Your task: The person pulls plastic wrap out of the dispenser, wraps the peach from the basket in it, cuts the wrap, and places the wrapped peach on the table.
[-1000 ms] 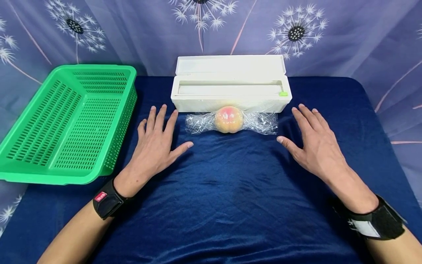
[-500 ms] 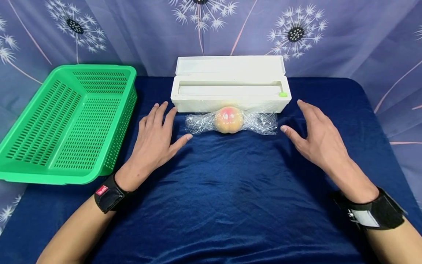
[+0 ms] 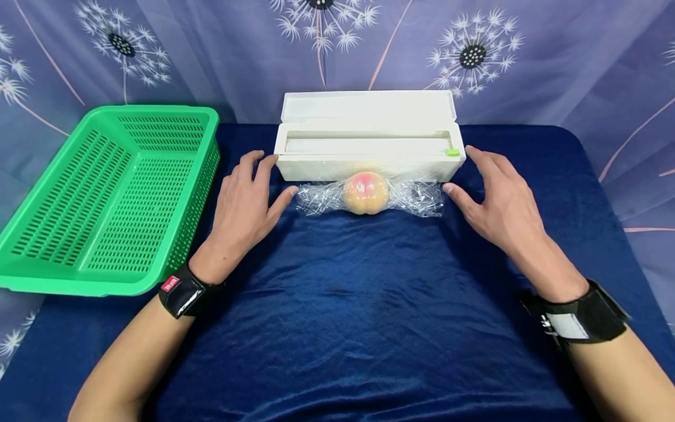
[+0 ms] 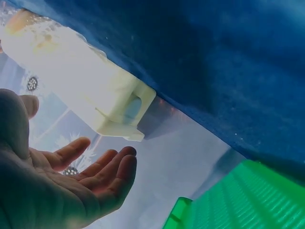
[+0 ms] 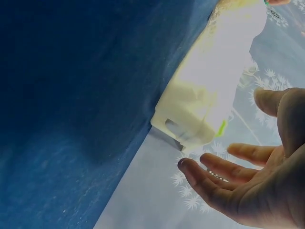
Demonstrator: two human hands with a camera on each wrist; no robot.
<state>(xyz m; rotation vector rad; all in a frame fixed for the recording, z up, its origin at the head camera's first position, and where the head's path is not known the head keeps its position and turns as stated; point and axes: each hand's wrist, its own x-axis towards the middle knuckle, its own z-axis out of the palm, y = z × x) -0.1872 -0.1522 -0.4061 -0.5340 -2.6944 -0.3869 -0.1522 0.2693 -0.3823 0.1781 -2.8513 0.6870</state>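
A long white cling film dispenser (image 3: 369, 167) stands at the back of the table with its lid raised. In its trough lies a pale roll, and a small green slider (image 3: 452, 152) sits at the right end. Right in front of it is a peach (image 3: 366, 192), with crumpled cling film (image 3: 319, 198) spread to both sides. My left hand (image 3: 241, 202) is beside the dispenser's left end, fingers relaxed and slightly bent. At the opposite end my right hand (image 3: 498, 199) hovers with loosely extended fingers. In both wrist views a gap shows between the fingers and the dispenser.
A green plastic basket (image 3: 181, 217) with slotted sides stands at the left, close to my left forearm. Dark blue cloth (image 3: 364, 328) covers the table. A curtain with dandelion prints (image 3: 237, 53) hangs directly behind the dispenser.
Both hands have moved forward and in toward the dispenser's ends, their fingers bending a little more. The dispenser, peach and basket stay where they were.
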